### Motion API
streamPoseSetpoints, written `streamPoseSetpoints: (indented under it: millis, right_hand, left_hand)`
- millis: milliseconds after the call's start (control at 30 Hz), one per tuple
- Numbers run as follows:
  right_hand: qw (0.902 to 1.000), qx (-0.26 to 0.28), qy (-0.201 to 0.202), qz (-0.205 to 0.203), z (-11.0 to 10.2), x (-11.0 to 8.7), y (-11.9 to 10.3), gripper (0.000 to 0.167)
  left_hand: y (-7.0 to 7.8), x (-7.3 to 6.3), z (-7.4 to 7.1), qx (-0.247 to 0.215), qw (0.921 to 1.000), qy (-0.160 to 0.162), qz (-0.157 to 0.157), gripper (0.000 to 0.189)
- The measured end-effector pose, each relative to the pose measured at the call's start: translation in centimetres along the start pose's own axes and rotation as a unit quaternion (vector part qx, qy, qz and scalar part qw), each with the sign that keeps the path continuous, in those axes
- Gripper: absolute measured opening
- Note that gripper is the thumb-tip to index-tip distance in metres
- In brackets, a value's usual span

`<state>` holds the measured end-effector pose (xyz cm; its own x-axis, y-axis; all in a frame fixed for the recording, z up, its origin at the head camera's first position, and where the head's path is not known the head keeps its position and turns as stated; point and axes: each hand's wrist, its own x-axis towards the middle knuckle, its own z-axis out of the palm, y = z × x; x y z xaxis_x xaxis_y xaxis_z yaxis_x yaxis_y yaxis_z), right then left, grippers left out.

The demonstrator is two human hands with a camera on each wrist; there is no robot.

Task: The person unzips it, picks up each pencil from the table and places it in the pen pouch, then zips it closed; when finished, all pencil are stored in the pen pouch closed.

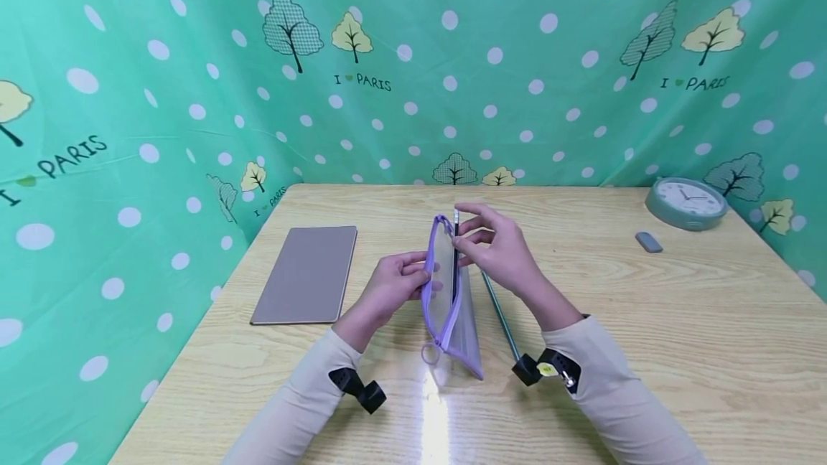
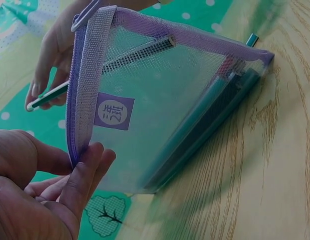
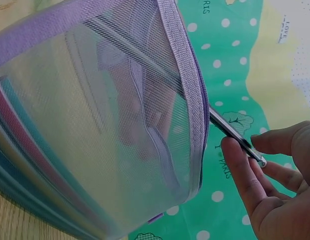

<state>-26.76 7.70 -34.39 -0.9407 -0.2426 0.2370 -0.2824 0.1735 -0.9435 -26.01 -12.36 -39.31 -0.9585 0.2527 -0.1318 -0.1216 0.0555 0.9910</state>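
A translucent mesh zip pouch (image 1: 466, 346) with purple trim stands over the table, its mouth unzipped. My left hand (image 1: 395, 282) pinches the zipper edge between thumb and fingers. At the opposite side, my right hand (image 1: 502, 250) holds a dark pencil (image 3: 230, 131) near its pale upper end. Most of that pencil's length slants inside the pouch, seen through the mesh in both wrist views. Several other pencils (image 2: 210, 117), teal, dark and red, lie along the pouch's lower side. A square purple label (image 2: 114, 112) marks the mesh.
One teal pencil (image 1: 500, 314) lies on the wooden table just right of the pouch. A grey notebook (image 1: 306, 275) is at the left. Toward the back right are a small grey-blue eraser-like block (image 1: 648, 242) and a round green clock (image 1: 686, 203). Behind hangs a green dotted cloth (image 1: 413, 92).
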Motion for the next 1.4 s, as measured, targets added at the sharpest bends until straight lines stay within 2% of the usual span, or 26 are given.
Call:
streamPoseSetpoints:
  millis: [233,367,433,500,633,733,867,933,967,1033,1133,1167,1267,1400]
  right_hand:
    - [0.9998,0.000,0.009,0.017,-0.6,0.2,-0.3,0.049]
    - [0.9988,-0.042,0.011,0.022,-2.0,0.4,0.2,0.043]
    - [0.9961,-0.077,-0.002,0.042,-2.9,0.4,0.9,0.041]
    - [0.9912,-0.100,-0.036,0.078,-3.8,0.7,2.1,0.041]
    - [0.9679,-0.141,-0.132,0.161,-4.5,2.1,4.5,0.044]
    - [0.9454,-0.194,-0.181,0.189,-4.5,3.4,5.9,0.045]
    - [0.9116,-0.303,-0.201,0.192,-3.8,4.3,7.2,0.039]
    - [0.8984,-0.344,-0.200,0.185,-3.3,4.4,7.6,0.033]
    - [0.8934,-0.362,-0.199,0.177,-3.0,4.4,7.8,0.030]
    - [0.8894,-0.381,-0.192,0.165,-2.6,4.3,7.9,0.024]
    - [0.8911,-0.385,-0.184,0.154,-2.4,4.1,7.9,0.019]
    - [0.8955,-0.378,-0.181,0.150,-2.5,4.1,7.9,0.019]
    - [0.9232,-0.303,-0.160,0.174,-3.2,4.1,7.3,0.025]
    - [0.9634,-0.159,-0.100,0.192,-4.6,4.3,5.6,0.038]
  left_hand:
    - [0.2,-0.2,0.0,-0.007,1.0000,0.000,0.002,0.042]
    - [0.2,-0.2,0.0,-0.004,1.0000,0.002,-0.001,0.043]
    - [0.1,-0.1,0.0,-0.001,1.0000,0.002,-0.003,0.042]
    - [0.0,0.0,0.0,0.001,1.0000,-0.003,-0.005,0.043]
    - [0.2,0.2,-0.3,0.001,1.0000,-0.002,-0.004,0.043]
    - [0.4,0.3,-0.5,-0.002,1.0000,0.005,-0.002,0.044]
    - [0.2,0.3,-0.6,-0.006,0.9999,0.003,-0.008,0.044]
    - [0.1,0.2,-0.5,-0.004,0.9999,0.002,-0.010,0.043]
    - [0.1,0.2,-0.5,-0.003,0.9999,0.001,-0.010,0.043]
    - [0.1,0.2,-0.5,-0.003,1.0000,0.002,-0.009,0.043]
    - [0.1,0.1,-0.5,-0.003,1.0000,0.003,-0.007,0.043]
    - [0.0,0.1,-0.5,-0.004,1.0000,0.003,-0.006,0.043]
    - [-0.1,0.1,-0.5,-0.005,1.0000,0.001,-0.005,0.043]
    - [-0.1,0.1,-0.6,-0.005,1.0000,0.003,-0.003,0.042]
